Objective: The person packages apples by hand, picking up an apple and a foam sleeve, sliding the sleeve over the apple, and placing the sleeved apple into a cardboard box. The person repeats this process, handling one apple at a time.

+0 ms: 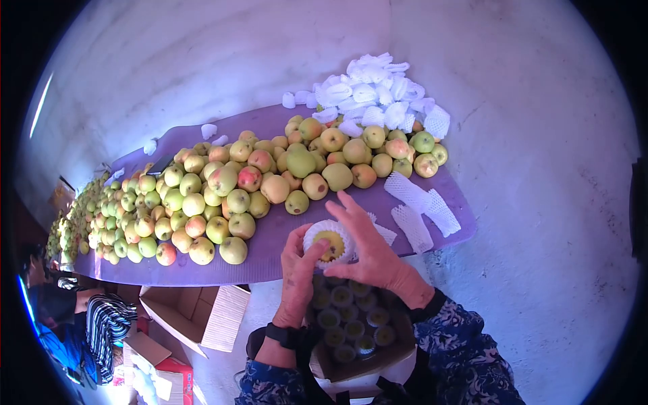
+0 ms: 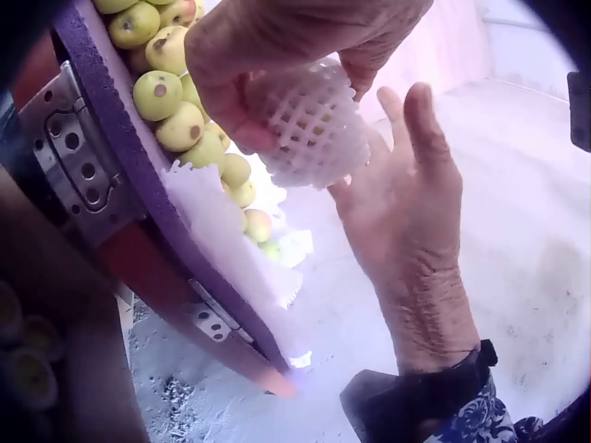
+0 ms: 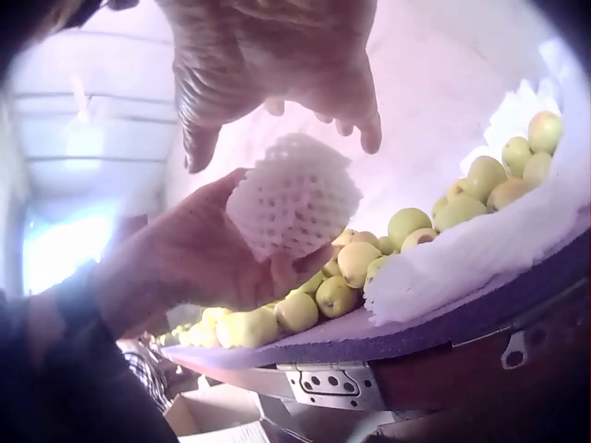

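Observation:
My left hand (image 1: 297,270) grips an apple (image 1: 333,251) wrapped in a white foam net (image 2: 314,125), its thumb over the apple's exposed end in the head view. Beside it, my right hand (image 1: 371,253) is spread, with fingers extended and the palm toward the netted fruit. A gap shows between that right hand (image 3: 277,65) and the foam net (image 3: 294,196) in the right wrist view. Below both hands, a cardboard box (image 1: 364,370) holds rows of netted apples (image 1: 354,329).
Loose apples (image 1: 223,179) cover much of the purple-topped table (image 1: 270,268). A pile of foam nets (image 1: 378,91) lies at its back, and several flat nets (image 1: 412,228) near the right end. An open carton (image 1: 223,317) stands below the table; another person (image 1: 67,317) is at far left.

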The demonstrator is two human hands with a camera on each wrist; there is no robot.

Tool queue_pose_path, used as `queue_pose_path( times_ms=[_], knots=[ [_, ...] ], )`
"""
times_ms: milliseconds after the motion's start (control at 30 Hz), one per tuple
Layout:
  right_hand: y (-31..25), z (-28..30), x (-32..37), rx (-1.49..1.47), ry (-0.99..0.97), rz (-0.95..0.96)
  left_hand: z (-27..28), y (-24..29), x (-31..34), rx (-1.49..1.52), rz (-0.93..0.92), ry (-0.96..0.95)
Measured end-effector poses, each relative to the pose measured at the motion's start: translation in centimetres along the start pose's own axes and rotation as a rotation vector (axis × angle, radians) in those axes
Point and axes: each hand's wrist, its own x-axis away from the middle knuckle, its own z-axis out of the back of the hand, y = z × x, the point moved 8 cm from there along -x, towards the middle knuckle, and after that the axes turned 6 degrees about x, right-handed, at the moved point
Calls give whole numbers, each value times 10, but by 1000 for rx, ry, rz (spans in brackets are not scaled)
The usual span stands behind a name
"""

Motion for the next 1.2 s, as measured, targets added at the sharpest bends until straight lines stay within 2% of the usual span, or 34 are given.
queue_pose_path(
  times_ms=[67,167,267,567,767,900,1200],
  knots=[
    [-14,-4,1,62,24,104,-5,1,3,-7,-5,-10],
    [13,-21,11,-40,23,-28,-6,-5,0,-1,-23,-36],
    [16,-23,11,-149,-31,-73,-7,-6,1,118,42,-17],
    [18,-27,22,-174,77,-134,-5,-16,4,265,124,-37],
    [20,-40,29,-181,131,-168,6,-22,4,162,146,-18],
    [13,-40,29,-124,178,-108,12,-19,6,36,134,13],
    [14,-48,26,-137,131,-171,18,-17,2,168,159,12]
  ],
)
